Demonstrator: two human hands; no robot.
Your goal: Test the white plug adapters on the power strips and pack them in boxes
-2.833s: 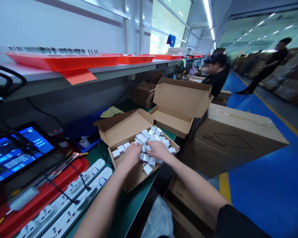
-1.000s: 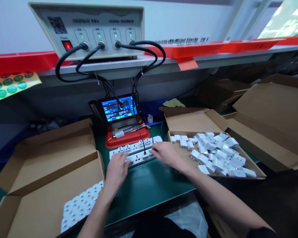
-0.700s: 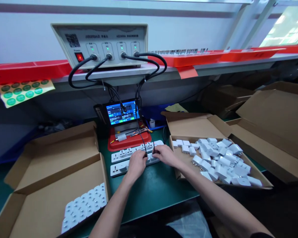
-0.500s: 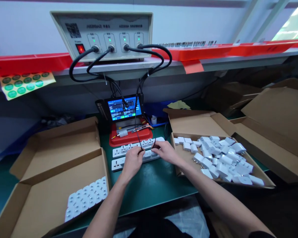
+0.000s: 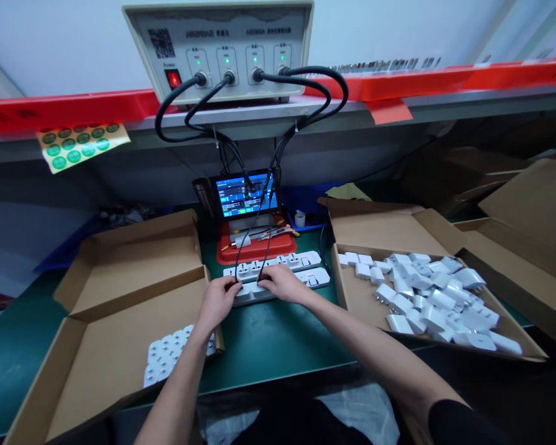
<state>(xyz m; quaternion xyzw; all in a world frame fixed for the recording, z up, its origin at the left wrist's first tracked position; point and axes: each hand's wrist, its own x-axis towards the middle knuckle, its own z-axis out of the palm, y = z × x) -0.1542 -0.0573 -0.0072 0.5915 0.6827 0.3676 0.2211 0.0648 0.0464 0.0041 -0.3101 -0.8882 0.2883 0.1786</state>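
My left hand (image 5: 221, 300) is closed, pinching the end of a thin black cable (image 5: 237, 256) at the left part of the front white power strip (image 5: 322, 278). Just to its right, my right hand (image 5: 282, 284) pinches a second black cable (image 5: 265, 250) low over the same strip. White charger adapters (image 5: 252, 288) sit in the strip between and under my fingers. My fingers hide the cable tips, so I cannot tell whether they are plugged in. Behind stands a second power strip (image 5: 309, 259), its sockets facing up.
A lit screen (image 5: 245, 196) stands behind a red tray (image 5: 229, 252) holding a cutter knife (image 5: 274, 233). The right cardboard box (image 5: 359, 290) contains loose white chargers (image 5: 438, 300); the left box (image 5: 102, 346) contains chargers in rows (image 5: 169, 352). A tester (image 5: 241, 43) sits on the shelf above.
Both hands have moved left along the front power strip, carrying the cable ends with them. The camera view has shifted, so the whole scene sits further right and slightly higher.
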